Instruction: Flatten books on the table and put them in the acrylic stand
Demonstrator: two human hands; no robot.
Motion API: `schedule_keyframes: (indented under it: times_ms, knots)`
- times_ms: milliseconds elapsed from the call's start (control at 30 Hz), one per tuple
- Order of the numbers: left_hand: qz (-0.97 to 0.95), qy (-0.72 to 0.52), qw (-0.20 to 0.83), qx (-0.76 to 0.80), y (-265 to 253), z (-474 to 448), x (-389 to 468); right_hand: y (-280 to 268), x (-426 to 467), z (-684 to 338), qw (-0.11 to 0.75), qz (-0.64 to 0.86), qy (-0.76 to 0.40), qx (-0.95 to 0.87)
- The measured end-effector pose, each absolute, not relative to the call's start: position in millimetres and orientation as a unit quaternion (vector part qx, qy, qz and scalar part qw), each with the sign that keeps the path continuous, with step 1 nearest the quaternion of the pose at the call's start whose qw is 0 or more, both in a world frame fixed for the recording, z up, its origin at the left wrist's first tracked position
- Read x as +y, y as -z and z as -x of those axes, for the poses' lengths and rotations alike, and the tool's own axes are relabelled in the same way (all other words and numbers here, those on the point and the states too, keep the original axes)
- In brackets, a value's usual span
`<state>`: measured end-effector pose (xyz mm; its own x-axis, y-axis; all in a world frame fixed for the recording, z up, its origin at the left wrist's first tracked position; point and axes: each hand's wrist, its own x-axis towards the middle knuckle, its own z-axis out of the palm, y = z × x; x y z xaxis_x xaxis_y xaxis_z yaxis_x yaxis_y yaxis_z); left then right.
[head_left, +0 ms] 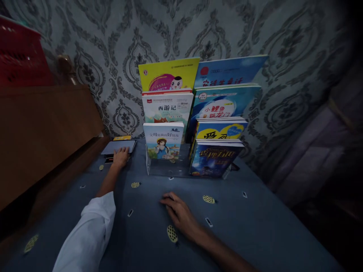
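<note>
My left hand (pixel 121 158) reaches to the back left of the table. Its fingers lie over the front edge of a book with a plain grey cover (pixel 115 146), on top of a small stack. A yellow edge shows behind that book and a dark one below it; the thumb's hold is unclear. My right hand (pixel 178 211) rests on the blue tablecloth (pixel 147 226), fingers loosely stretched and holding nothing. Beyond it stands a clear acrylic book rack (pixel 167 169) with two columns of children's books, among them a white book (pixel 164 141) and a dark blue book (pixel 214 158) at the front.
A brown wooden panel (pixel 42 139) runs along the left side, with a red bag or packet (pixel 22 56) above it. Patterned wallpaper (pixel 136 75) covers the wall behind the rack. A pale curtain (pixel 312 143) hangs at the right. A small dark object (pixel 235 166) lies beside the rack.
</note>
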<state>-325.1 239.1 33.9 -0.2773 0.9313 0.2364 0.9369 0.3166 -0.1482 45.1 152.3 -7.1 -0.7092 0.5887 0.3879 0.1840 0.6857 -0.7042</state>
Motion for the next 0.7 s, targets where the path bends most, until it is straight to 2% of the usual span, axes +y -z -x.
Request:
schedule_keyframes:
  times_ms: [400,700]
  knots:
    - [0.608,-0.047,0.156,-0.777,-47,318,218,5,153,-45,0.305,0.218,-0.324,-0.869]
    - [0.632,-0.086,0.14,-0.757,-43,291,164,10,155,-45,0.306,0.209,-0.307,-0.877]
